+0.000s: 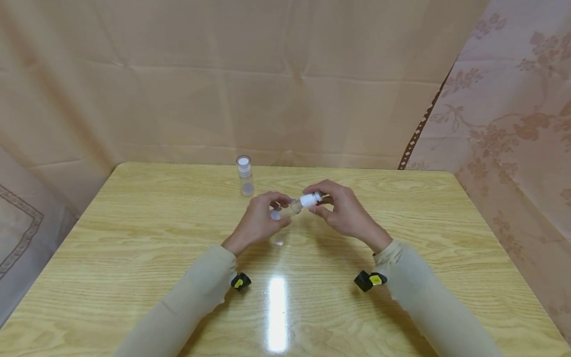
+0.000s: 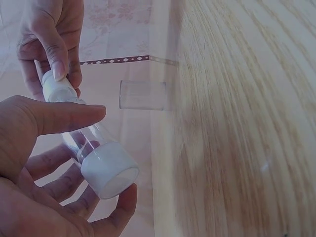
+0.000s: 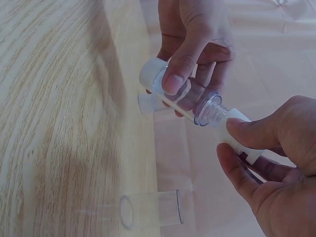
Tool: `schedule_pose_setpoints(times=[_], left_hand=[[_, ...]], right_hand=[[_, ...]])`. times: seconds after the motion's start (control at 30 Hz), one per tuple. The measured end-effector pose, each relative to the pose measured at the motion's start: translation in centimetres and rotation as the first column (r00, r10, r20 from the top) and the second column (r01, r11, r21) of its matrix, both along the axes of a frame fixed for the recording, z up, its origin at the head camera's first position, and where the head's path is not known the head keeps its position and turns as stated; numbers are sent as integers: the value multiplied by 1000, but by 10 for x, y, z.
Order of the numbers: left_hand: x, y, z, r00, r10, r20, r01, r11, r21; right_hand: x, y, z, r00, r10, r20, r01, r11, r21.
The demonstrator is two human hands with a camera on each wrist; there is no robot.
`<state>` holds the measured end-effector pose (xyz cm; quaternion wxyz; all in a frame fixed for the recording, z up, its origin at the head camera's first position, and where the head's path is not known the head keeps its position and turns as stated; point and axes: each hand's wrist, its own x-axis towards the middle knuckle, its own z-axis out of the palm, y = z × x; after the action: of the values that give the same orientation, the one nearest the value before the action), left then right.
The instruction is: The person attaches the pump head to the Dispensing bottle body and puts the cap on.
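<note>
My left hand grips a clear bottle with a white base, holding it tilted above the table. The thumb lies along the bottle's side in the right wrist view. Between thumb and fingers, my right hand pinches a white pump top at the bottle's neck. Whether the top is screwed on cannot be told. A clear, hollow cap is on the table near the hands; the left wrist view shows it too.
A second clear bottle with a white top stands upright near the back edge of the wooden table, left of my hands. Beige cloth hangs behind the table, and patterned cloth hangs at the right.
</note>
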<state>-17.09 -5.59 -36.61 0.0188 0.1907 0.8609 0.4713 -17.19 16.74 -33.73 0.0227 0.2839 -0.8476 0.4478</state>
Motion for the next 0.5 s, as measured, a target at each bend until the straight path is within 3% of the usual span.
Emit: schedule_pose_setpoints(times=[0.23, 0.5], left_hand=[[1, 1, 1, 1000, 3, 19, -2, 1000, -14], [2, 2, 3, 1000, 0, -4, 0, 1000, -17]], right_hand=[[1, -1, 0, 1000, 11, -12, -11, 1000, 2], [1, -2, -1, 1000, 19, -14, -19, 1000, -2]])
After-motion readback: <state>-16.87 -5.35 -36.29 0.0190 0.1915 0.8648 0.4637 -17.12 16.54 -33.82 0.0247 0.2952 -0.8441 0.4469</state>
